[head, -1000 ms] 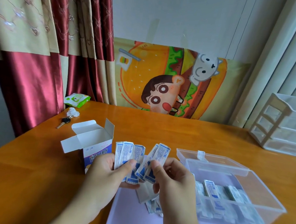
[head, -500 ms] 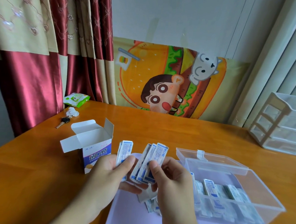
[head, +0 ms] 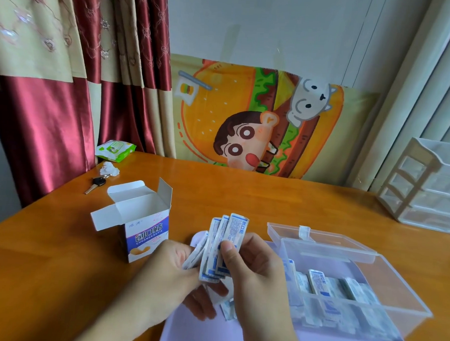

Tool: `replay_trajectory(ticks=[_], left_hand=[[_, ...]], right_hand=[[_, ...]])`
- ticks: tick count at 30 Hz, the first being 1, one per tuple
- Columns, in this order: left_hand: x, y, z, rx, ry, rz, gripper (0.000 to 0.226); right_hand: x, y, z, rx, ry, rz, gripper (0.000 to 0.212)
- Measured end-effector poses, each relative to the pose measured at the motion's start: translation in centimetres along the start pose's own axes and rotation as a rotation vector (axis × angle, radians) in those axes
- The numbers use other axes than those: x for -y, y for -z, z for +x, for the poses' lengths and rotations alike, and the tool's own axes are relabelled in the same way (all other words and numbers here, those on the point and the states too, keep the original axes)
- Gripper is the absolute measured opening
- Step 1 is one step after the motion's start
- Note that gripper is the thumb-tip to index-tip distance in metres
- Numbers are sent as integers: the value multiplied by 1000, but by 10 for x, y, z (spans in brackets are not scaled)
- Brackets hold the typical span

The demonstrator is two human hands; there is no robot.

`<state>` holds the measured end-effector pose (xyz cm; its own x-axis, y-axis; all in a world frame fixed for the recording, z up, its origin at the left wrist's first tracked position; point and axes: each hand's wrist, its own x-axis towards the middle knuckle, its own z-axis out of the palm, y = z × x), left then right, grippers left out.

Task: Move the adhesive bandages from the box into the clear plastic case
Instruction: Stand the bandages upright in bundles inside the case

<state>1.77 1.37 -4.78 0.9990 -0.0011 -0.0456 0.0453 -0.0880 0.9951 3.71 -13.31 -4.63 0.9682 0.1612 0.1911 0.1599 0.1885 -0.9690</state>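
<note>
Both hands meet over the near middle of the wooden table (head: 243, 194). The left hand (head: 169, 269) and the right hand (head: 252, 271) each pinch the lower end of one bunch of wrapped bandages (head: 222, 243), thumbs on the near face and fingers curled behind, so the strips fan upward. A few loose strips (head: 228, 307) lie below the hands on the lilac mat (head: 210, 333), which runs off the near edge of the view.

The bandage box (head: 142, 231) stands upright just left of the hands, its top flaps spread open; its inside is not visible from here. The clear plastic case (head: 385, 272) sits to the right on the mat, lid folded back on the far side, with wrapped bandages in the case (head: 319, 282) standing in a row along its floor. The case's near right corner lies close to the table's near edge.

Bare tabletop stretches between the hands and the far wall. At the far left lie a key (head: 95, 185), a crumpled white scrap (head: 110, 168) and a green wipes pack (head: 115, 150). A small drawer unit (head: 426, 183) stands at the far right.
</note>
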Motion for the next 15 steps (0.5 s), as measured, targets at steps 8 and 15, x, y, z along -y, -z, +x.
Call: replay_trajectory(ticks=[8, 15], left_hand=[[-2, 4, -2, 160, -3, -144, 34], [0, 6, 0, -70, -64, -3, 24]], right_hand=[[-7, 7, 5, -205, 47, -137, 18], [-11, 7, 6, -305, 104, -153, 20]])
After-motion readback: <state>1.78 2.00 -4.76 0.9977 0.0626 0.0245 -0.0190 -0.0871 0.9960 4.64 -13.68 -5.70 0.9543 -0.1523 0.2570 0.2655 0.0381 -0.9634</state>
